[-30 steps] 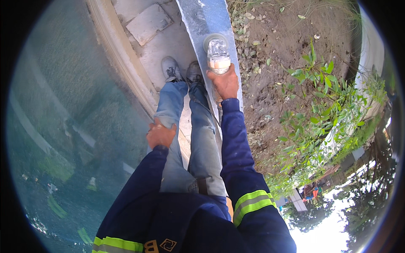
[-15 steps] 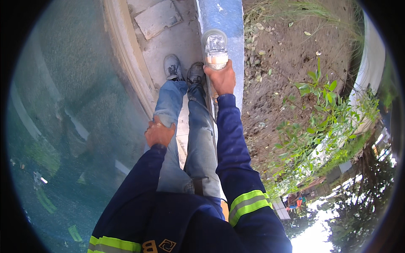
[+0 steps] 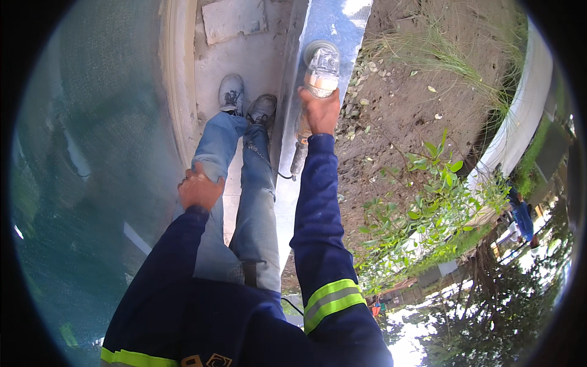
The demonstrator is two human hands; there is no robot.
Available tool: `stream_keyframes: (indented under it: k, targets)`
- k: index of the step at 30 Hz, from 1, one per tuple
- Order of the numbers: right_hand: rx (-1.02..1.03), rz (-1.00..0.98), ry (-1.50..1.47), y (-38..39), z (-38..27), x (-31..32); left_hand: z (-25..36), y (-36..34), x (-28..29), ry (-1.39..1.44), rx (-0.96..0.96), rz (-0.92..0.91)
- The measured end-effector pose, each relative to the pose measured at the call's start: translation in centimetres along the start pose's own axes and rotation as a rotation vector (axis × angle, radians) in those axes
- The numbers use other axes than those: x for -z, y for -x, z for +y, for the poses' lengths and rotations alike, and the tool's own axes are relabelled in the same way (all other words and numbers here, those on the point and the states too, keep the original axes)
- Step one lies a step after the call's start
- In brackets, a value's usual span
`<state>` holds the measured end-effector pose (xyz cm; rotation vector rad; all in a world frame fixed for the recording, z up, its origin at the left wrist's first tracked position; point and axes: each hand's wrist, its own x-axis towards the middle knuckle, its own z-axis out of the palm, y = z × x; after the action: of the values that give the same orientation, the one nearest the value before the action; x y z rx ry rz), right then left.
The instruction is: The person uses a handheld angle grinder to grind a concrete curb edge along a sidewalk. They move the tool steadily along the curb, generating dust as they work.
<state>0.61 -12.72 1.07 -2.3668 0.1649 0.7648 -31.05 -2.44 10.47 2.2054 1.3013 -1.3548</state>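
Note:
My right hand [image 3: 322, 111] is closed around the body of a dusty angle grinder [image 3: 321, 78]. The grinder's round disc [image 3: 319, 51] lies against the top of a long, smooth grey-blue ledge [image 3: 337, 23]. From the grinder's tail end, a black cord [image 3: 283, 177] loops toward my legs. My left hand [image 3: 201, 189] rests over my left knee, its fingers lying loosely on the jeans [image 3: 218, 144] with no tool in them.
My shoes [image 3: 262, 109] stand on a dusty walkway left of the ledge, near a loose flat slab [image 3: 235, 21]. A glass pane [image 3: 104, 140] with a pale frame [image 3: 178, 79] borders the left. Soil and a leafy shrub [image 3: 422, 196] lie right; a person in blue [image 3: 521, 219] is far off.
The grinder has slid a little farther forward along the ledge and in from its left edge. Its handle end and cord now show more. My left hand stays on the knee as the view shifts.

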Motion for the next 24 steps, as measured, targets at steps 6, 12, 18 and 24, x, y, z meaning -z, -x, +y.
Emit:
stream_keyframes:
  k: [6, 12, 18, 24]
  targets:
    - [0.056, 0.016, -0.205, -0.3, 2.1, 1.5, -0.3, -0.2, -0.2, -0.002, -0.012, 0.016]
    - [0.033, -0.074, -0.187, 1.7, 2.0, 1.2, -0.1, -0.2, 0.3, 0.016, -0.006, 0.024]
    - [0.067, -0.04, -0.048, -1.0, -0.5, 0.0, -0.1, 0.0, 0.6, 0.008, -0.019, 0.02]
    - [0.066, 0.048, -0.205, -2.5, 0.0, 1.3, -0.3, -0.1, 0.7, 0.016, -0.009, 0.012]
